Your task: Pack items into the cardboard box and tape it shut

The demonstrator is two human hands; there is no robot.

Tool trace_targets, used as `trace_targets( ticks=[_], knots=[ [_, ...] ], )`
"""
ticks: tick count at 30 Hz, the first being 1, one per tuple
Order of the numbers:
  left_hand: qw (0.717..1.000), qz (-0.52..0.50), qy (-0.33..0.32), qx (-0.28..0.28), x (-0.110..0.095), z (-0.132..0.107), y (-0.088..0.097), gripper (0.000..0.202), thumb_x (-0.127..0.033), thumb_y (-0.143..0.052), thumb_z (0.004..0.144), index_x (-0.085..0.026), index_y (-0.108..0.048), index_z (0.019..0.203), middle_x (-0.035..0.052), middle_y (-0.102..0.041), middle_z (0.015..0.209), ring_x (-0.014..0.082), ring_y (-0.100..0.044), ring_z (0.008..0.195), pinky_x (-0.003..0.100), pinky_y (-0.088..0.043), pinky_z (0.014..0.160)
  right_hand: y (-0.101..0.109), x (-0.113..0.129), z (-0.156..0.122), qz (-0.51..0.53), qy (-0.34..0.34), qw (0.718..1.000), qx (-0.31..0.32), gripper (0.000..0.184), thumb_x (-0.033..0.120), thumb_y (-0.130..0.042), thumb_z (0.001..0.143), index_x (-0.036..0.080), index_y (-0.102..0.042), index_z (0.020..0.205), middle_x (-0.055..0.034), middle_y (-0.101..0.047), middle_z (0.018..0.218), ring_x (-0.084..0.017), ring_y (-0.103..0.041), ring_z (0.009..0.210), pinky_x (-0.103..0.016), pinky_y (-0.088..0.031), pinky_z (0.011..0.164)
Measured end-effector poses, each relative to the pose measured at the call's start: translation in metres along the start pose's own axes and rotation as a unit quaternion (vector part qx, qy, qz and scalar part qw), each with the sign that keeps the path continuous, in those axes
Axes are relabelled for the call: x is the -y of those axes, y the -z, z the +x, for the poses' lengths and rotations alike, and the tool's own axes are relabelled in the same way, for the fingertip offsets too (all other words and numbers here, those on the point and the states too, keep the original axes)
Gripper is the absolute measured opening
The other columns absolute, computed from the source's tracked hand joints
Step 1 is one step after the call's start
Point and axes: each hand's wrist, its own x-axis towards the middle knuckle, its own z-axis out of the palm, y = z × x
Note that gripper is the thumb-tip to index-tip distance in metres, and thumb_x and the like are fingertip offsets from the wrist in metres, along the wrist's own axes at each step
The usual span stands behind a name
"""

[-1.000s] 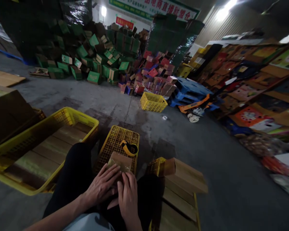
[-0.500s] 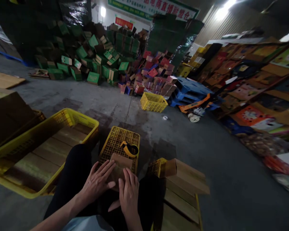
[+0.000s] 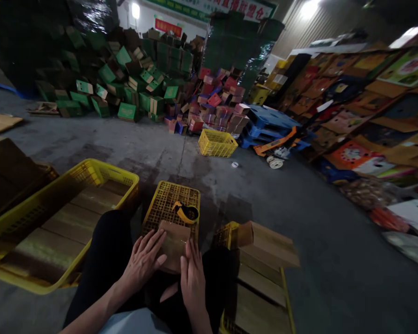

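Note:
A small brown cardboard box (image 3: 174,246) lies in front of me on an upturned yellow plastic crate (image 3: 170,197). Shiny tape seems to run across its top. My left hand (image 3: 144,255) rests on the box's left side, fingers stretched out and lying flat. Along the right edge, my right hand (image 3: 193,273) presses with straight fingers, its thumb near the top face. Just beyond the box, a yellow-and-black tape dispenser (image 3: 186,212) lies on the crate. The undersides of both hands are hidden.
On my left stands a large yellow crate (image 3: 125,176) with several flat brown boxes (image 3: 66,222) inside. At right, another yellow crate (image 3: 226,235) holds cardboard boxes, with an open carton (image 3: 270,243) on top. Farther off are a yellow basket (image 3: 218,144), blue pallets (image 3: 268,120) and an orange pallet jack (image 3: 275,144).
My right hand has slid from the top of the box to its right edge, uncovering more of the top. My left hand stays on the left side. The view has shifted slightly.

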Motion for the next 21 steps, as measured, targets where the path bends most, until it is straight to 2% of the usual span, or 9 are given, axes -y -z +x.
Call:
trace_targets(
  ticks=[3,6,10,13,16,18,21],
  knots=[
    [0.999,-0.026,0.035,0.005,-0.001,-0.003,-0.005,0.07,-0.039,-0.048,0.103,-0.03,-0.014,0.164,0.0094,-0.037,0.163,0.0278,-0.041,0.146,0.049,-0.034,0.117,-0.004,-0.006,-0.012,0.073,-0.057,0.996,-0.002,0.05,0.04,-0.037,0.108,0.023,-0.043,0.154,-0.009,-0.055,0.149,-0.023,-0.051,0.14,-0.042,-0.049,0.111],
    [0.994,-0.086,0.061,0.033,0.003,-0.005,-0.009,0.074,-0.037,-0.044,0.104,-0.031,-0.002,0.164,0.0121,-0.028,0.166,0.0279,-0.04,0.147,0.049,-0.042,0.112,-0.009,-0.003,-0.018,0.177,-0.111,0.978,0.013,0.049,0.041,-0.032,0.109,0.023,-0.048,0.151,-0.0082,-0.065,0.138,-0.021,-0.062,0.128,-0.038,-0.057,0.101],
    [0.983,-0.159,0.068,0.052,0.005,-0.006,-0.012,0.077,-0.039,-0.044,0.104,-0.031,0.004,0.163,0.0122,-0.033,0.164,0.0271,-0.04,0.147,0.043,-0.05,0.107,-0.013,0.012,-0.018,0.241,-0.152,0.958,0.026,0.053,0.041,-0.028,0.109,0.022,-0.034,0.158,-0.0082,-0.058,0.147,-0.019,-0.056,0.135,-0.036,-0.055,0.103],
    [0.982,-0.163,0.077,0.048,0.004,-0.007,-0.013,0.075,-0.04,-0.045,0.104,-0.03,-0.001,0.164,0.0131,-0.035,0.163,0.0283,-0.046,0.143,0.043,-0.052,0.105,-0.017,0.021,-0.014,0.198,-0.136,0.971,-0.007,0.056,0.039,-0.032,0.109,0.024,-0.023,0.162,-0.0079,-0.045,0.157,-0.019,-0.049,0.141,-0.037,-0.053,0.105],
    [0.988,-0.137,0.071,0.027,0.003,-0.007,-0.015,0.074,-0.043,-0.047,0.103,-0.029,-0.008,0.164,0.0153,-0.031,0.165,0.0313,-0.043,0.145,0.047,-0.051,0.107,-0.02,0.024,-0.01,0.115,-0.084,0.989,-0.028,0.062,0.037,-0.039,0.107,0.027,-0.014,0.163,-0.0059,-0.035,0.163,-0.02,-0.042,0.146,-0.036,-0.05,0.11],
    [0.99,-0.126,0.057,0.016,0.003,-0.006,-0.016,0.073,-0.043,-0.048,0.103,-0.029,-0.011,0.164,0.0147,-0.027,0.166,0.0329,-0.037,0.147,0.049,-0.051,0.107,-0.02,0.023,-0.009,0.073,-0.055,0.995,-0.027,0.066,0.035,-0.041,0.107,0.027,-0.009,0.164,-0.0057,-0.033,0.164,-0.02,-0.04,0.147,-0.036,-0.047,0.113],
    [0.99,-0.139,0.011,0.016,0.001,-0.004,-0.017,0.068,-0.039,-0.045,0.104,-0.031,-0.013,0.163,0.0118,-0.025,0.167,0.0315,-0.039,0.146,0.042,-0.056,0.102,-0.015,0.018,-0.01,0.042,-0.036,0.998,-0.021,0.067,0.032,-0.041,0.106,0.027,-0.008,0.164,-0.0064,-0.036,0.163,-0.021,-0.042,0.146,-0.037,-0.047,0.114]
  ],
)
